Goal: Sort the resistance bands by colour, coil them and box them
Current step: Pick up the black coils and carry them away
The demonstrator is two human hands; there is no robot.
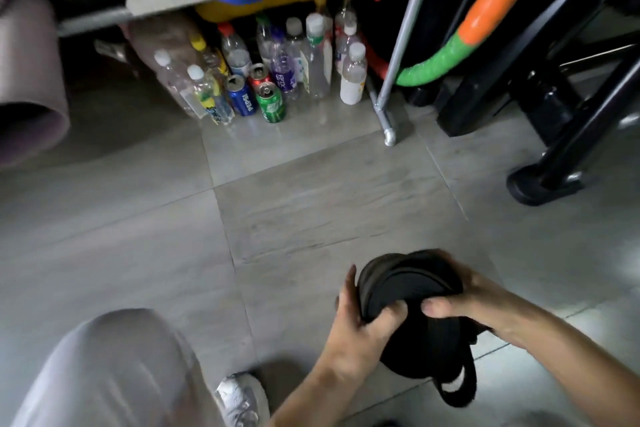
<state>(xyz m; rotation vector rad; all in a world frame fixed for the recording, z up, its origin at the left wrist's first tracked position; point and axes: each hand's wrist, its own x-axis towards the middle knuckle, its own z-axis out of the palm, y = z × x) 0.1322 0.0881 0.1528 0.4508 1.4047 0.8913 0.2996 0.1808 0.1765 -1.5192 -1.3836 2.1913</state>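
A black resistance band (412, 291), wound into a thick coil, is held above the grey tiled floor at the lower right. My left hand (360, 322) grips the coil from the left, thumb pressed on its near face. My right hand (471, 298) grips it from the right, fingers wrapped over the far edge and thumb on the near face. A loose loop of the band (453, 388) hangs below the coil. No box and no bands of other colours are in view.
Several plastic bottles (318, 55) and drink cans (270, 102) stand on the floor under a shelf. A metal rack leg (389, 135), an orange and green padded bar (450, 55) and black equipment feet (543, 184) stand to the right. My knee (114, 367) and white shoe (242, 399) are lower left.
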